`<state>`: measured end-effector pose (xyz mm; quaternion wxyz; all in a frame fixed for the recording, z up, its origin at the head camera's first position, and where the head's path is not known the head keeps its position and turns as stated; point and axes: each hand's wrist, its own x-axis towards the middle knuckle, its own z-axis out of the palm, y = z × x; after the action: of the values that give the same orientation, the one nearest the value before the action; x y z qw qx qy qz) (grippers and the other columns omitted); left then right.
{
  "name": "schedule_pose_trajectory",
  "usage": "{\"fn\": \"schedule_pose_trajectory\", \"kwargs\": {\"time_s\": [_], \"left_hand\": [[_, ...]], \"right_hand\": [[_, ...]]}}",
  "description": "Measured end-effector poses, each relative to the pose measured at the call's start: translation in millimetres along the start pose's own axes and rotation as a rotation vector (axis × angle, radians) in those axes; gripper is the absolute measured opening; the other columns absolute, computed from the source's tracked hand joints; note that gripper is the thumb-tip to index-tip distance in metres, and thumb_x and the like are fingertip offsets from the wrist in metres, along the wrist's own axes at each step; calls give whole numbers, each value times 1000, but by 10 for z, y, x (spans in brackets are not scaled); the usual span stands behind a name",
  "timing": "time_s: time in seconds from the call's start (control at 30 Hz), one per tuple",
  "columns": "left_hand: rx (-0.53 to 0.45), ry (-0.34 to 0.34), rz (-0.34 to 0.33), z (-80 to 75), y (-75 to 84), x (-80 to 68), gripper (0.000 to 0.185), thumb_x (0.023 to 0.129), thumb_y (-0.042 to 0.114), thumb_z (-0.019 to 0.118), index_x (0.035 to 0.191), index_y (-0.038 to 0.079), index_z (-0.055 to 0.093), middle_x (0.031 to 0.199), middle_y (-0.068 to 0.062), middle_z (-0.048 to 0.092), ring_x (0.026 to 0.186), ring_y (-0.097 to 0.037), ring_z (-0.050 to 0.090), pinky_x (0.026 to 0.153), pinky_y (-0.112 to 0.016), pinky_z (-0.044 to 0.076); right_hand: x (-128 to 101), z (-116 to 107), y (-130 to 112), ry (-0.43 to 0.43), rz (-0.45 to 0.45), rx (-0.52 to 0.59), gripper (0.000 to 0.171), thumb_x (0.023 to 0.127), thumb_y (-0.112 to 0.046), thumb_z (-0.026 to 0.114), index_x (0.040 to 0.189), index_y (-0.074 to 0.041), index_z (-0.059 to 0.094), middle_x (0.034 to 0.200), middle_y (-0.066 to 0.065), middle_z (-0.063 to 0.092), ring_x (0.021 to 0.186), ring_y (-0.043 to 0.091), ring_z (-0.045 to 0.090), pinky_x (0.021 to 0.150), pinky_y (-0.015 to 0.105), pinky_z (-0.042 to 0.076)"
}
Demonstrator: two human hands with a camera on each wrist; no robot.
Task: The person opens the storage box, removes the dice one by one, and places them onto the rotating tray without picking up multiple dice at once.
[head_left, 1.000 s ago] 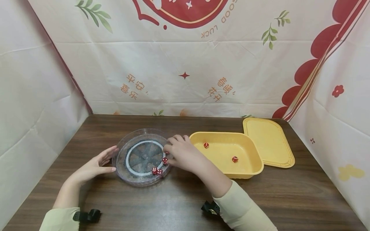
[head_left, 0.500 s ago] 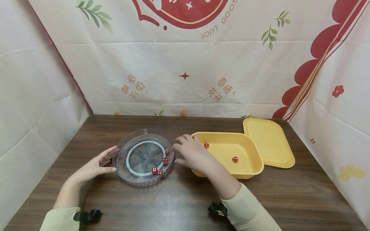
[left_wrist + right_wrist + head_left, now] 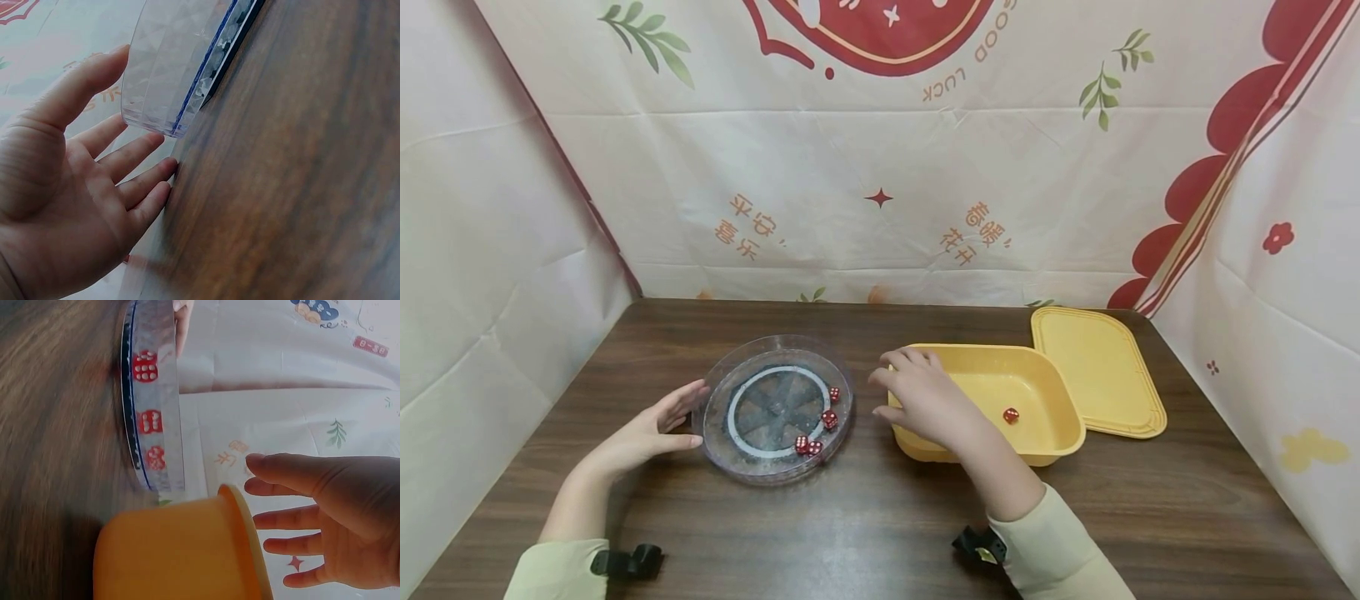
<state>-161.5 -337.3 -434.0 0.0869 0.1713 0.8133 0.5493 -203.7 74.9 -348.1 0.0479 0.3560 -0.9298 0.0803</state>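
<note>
My left hand rests at the left side of a round clear plastic tray, thumb and fingers spread along its wall. In the left wrist view its fingertips meet the tray's edge. Several red dice with white dots lie along the tray's right side. My right hand hovers over the left rim of a yellow tub, fingers loosely extended and holding nothing. The right wrist view shows its fingers apart beside the tub's rim. One red die lies inside the tub; the hand covers the tub's left part.
A yellow lid lies behind and right of the tub, its corner against the tub's rim. Everything stands on a dark wooden table. A printed white cloth hangs behind and along both sides.
My right hand has moved right, from the tray's right edge to over the tub's left rim, hiding one die there. A die at the tray's right edge came into sight. The left hand stays put.
</note>
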Motion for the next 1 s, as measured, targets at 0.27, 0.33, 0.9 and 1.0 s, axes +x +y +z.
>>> {"fn": "schedule_pose_trajectory", "kwargs": {"time_s": [0.27,0.33,0.9,1.0], "left_hand": [[0,1,-6,5,29,-6,79,87,6,69,149,-1,22,150,-27,25,127,7,31,97,-8,28],[2,2,-9,6,33,-5,79,87,6,69,149,-1,22,150,-27,26,128,6,31,97,-8,28],[-2,2,0,11,38,-6,79,86,5,69,149,-2,22,150,-28,25,127,8,31,98,-8,28],[-3,1,1,12,38,-6,79,86,5,69,149,-3,22,150,-28,25,127,8,31,98,-8,28]], "right_hand": [[-61,-8,132,34,14,6,29,84,-32,74,109,-17,69,121,8,57,120,31,44,98,52,32],[-76,-6,164,40,7,5,28,84,-29,74,108,-16,69,118,7,57,118,32,45,96,52,33],[-152,110,489,1,127,-9,38,82,-32,77,113,-12,68,115,10,59,114,35,46,90,54,34],[-161,125,528,6,140,-11,39,81,-33,77,112,-11,68,112,10,59,112,35,48,89,54,35]]}}
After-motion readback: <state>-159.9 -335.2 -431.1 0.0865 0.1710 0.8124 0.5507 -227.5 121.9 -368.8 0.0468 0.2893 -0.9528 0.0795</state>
